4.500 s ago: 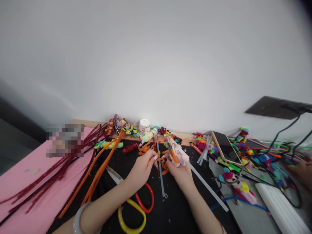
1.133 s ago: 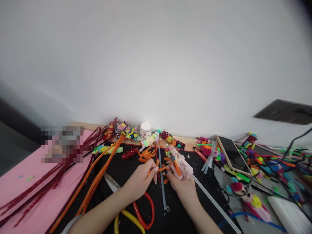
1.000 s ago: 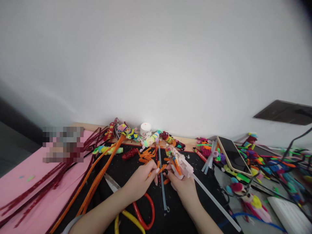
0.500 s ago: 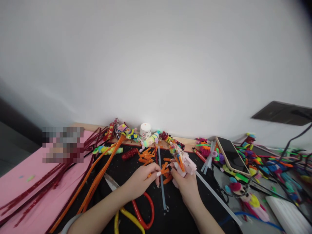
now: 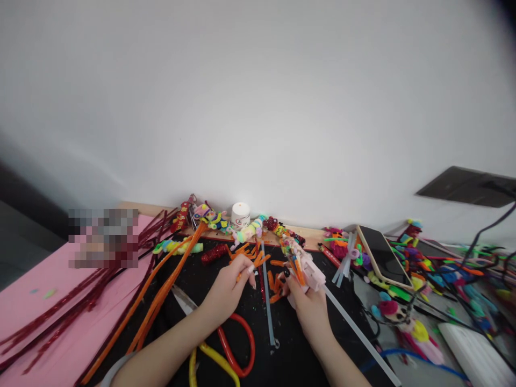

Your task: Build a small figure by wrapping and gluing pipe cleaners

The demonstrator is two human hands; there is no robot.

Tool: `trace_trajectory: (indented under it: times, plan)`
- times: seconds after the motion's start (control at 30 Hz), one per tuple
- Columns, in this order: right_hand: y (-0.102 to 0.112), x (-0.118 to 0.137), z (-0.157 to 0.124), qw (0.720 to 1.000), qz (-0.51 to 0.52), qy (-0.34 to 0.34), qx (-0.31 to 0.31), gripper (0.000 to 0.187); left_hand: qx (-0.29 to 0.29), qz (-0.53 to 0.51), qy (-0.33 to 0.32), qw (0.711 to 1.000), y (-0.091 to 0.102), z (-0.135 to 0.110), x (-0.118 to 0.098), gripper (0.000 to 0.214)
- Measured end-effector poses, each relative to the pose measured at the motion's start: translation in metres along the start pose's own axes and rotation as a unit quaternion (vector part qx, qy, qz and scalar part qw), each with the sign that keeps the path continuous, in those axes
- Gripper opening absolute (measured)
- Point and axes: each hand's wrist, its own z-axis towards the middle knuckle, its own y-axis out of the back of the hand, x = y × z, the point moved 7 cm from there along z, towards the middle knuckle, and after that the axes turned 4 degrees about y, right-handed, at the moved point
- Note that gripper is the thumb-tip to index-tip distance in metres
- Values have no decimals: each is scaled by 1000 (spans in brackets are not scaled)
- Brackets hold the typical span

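Arranging orange pieces (image 5: 261,260), apparently: left hand (image 5: 229,282) pinching some, right hand (image 5: 308,303) closed round glue gun (image 5: 312,273). Next move seems to call for fine fingertip control.

Orange pieces (image 5: 261,262) look fuzzy and matt, the glue gun (image 5: 313,273) smooth plastic.

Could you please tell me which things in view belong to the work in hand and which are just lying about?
In use: orange pipe-cleaner pieces (left hand); pink glue gun, glue stick (right hand).

Apparently lying about: smartphone, fuzzy doll.
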Motion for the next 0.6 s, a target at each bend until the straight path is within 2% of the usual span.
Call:
trace_trajectory:
  times: [0.1, 0.23, 0.4, 0.6]
  plan:
    - [-11, -1, -2, 996, 62, -4, 61, 26, -72, -7, 32, 997, 11, 0, 8, 26]
    - [-28, -7, -9, 980, 121, -48, 151, 29, -92, -17, 47, 994, 13, 0, 13, 25]
    - [-35, -11, -13, 972, 125, -85, 179, 28, -80, -8, 47, 996, 12, -1, 11, 25]
    - [-37, -11, -14, 969, 138, -93, 181, 28, -73, -2, 45, 996, 11, -2, 9, 25]
